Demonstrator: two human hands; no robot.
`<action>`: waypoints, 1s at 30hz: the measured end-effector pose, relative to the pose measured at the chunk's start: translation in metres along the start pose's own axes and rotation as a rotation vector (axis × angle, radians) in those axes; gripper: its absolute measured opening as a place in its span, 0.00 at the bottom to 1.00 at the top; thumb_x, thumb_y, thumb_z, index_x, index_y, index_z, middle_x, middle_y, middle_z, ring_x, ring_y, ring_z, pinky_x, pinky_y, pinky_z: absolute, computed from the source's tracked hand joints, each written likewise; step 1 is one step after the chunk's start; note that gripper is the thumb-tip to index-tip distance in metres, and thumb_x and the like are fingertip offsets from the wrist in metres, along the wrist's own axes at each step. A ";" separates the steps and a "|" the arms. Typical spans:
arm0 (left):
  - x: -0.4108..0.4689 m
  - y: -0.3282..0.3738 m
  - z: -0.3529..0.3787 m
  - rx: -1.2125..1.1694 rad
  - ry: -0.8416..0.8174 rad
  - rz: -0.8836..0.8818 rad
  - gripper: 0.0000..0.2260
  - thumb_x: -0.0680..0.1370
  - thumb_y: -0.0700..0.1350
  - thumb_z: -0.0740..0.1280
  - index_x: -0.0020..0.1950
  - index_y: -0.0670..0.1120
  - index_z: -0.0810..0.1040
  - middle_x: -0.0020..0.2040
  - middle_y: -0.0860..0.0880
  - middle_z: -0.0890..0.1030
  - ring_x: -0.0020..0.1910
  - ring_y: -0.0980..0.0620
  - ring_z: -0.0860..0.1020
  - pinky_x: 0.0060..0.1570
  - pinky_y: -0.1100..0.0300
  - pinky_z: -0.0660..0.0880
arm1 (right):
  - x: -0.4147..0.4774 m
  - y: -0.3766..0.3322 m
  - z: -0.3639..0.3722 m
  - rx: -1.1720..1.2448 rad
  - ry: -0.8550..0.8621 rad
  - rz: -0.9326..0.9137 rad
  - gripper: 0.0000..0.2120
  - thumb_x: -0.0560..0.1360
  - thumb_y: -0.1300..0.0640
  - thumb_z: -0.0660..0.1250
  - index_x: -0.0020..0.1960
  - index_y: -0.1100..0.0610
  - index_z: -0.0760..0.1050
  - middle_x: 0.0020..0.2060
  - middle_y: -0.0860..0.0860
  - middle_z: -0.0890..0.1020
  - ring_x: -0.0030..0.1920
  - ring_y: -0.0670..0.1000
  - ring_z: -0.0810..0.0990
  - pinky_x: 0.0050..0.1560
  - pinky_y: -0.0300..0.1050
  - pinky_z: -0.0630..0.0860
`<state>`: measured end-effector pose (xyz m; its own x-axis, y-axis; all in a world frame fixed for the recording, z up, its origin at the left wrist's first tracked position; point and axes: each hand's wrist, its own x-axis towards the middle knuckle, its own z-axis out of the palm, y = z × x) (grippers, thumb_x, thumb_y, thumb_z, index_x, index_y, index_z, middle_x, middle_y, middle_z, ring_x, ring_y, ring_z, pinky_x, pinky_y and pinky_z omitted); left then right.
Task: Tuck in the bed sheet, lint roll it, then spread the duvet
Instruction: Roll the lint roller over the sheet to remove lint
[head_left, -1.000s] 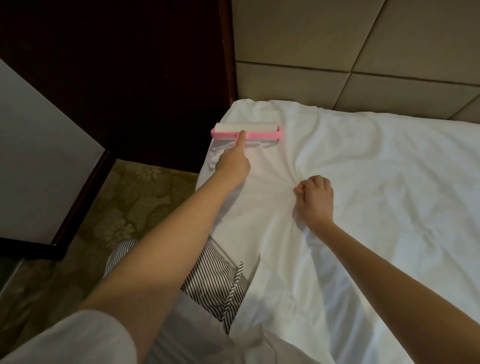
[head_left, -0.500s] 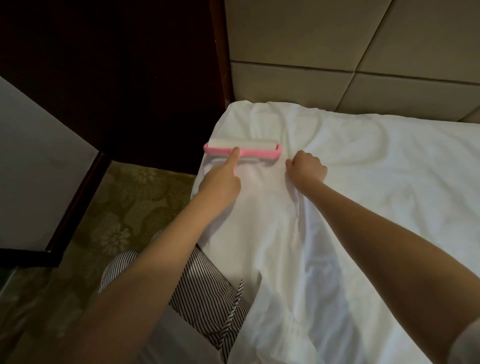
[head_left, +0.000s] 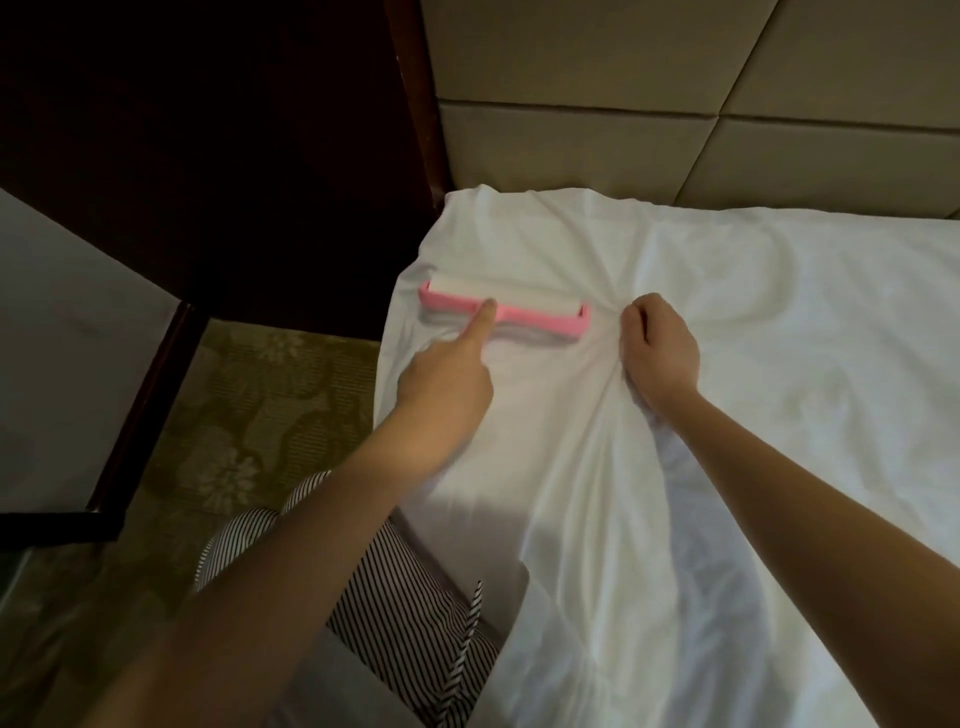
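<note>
At the far left, around nine o'clock, a pale flat panel (head_left: 62, 322) with a dark wood edge stands over a patterned green carpet (head_left: 249, 410). Above it, from ten to twelve o'clock, a dark wooden wall panel (head_left: 208, 130) fills the corner. Down at seven o'clock, striped black-and-white clothing (head_left: 395, 597) shows beneath the left forearm.

The left hand (head_left: 441, 384) reaches toward eleven o'clock of the bed's near corner. It is curled narrow around the handle of the lint roller (head_left: 504, 309), with the index finger stretched out straight along the pink frame, fingertip touching it; the handle itself is hidden under the hand. The roller lies crosswise on the bed sheet (head_left: 597, 493), its white roll on the far side of the pink frame, close to the mattress's left edge and near the head corner. It looks slightly blurred.

Just to the right of the roller's end, the right hand (head_left: 660, 348) is closed into a fist on a bunch of the sheet, and creases fan out from that grip toward the corner and down toward six o'clock. The white sheet covers the whole mattress from the centre to three o'clock, wrinkled, with a faint curved fold at two o'clock. Along the top, from twelve to two o'clock, runs the padded beige headboard (head_left: 675, 104), touching the sheet's far edge.
</note>
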<state>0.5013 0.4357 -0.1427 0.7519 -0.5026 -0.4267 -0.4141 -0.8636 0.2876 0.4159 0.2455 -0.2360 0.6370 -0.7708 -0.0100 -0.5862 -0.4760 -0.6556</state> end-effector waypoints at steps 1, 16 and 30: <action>0.019 0.007 -0.003 0.001 0.016 0.007 0.29 0.80 0.40 0.53 0.76 0.62 0.46 0.49 0.44 0.75 0.41 0.47 0.74 0.37 0.57 0.68 | -0.001 0.000 0.000 0.040 0.061 -0.008 0.10 0.79 0.58 0.52 0.42 0.58 0.69 0.39 0.53 0.75 0.40 0.53 0.72 0.40 0.45 0.64; -0.058 -0.003 0.031 0.021 -0.010 -0.009 0.34 0.80 0.39 0.55 0.72 0.61 0.36 0.32 0.48 0.68 0.29 0.52 0.69 0.29 0.59 0.66 | -0.001 0.002 0.001 -0.403 -0.191 -0.062 0.23 0.82 0.52 0.44 0.77 0.51 0.51 0.77 0.49 0.51 0.76 0.51 0.46 0.74 0.49 0.41; -0.035 0.031 0.044 -0.135 -0.014 -0.033 0.34 0.79 0.39 0.55 0.76 0.58 0.37 0.43 0.44 0.72 0.41 0.44 0.73 0.41 0.54 0.70 | -0.084 0.004 -0.004 -0.440 -0.211 -0.160 0.32 0.75 0.48 0.35 0.77 0.55 0.51 0.76 0.50 0.53 0.76 0.52 0.48 0.74 0.47 0.41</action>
<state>0.4394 0.4250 -0.1569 0.7563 -0.4751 -0.4498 -0.3155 -0.8672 0.3853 0.3579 0.3064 -0.2346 0.7966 -0.5929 -0.1178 -0.5993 -0.7493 -0.2816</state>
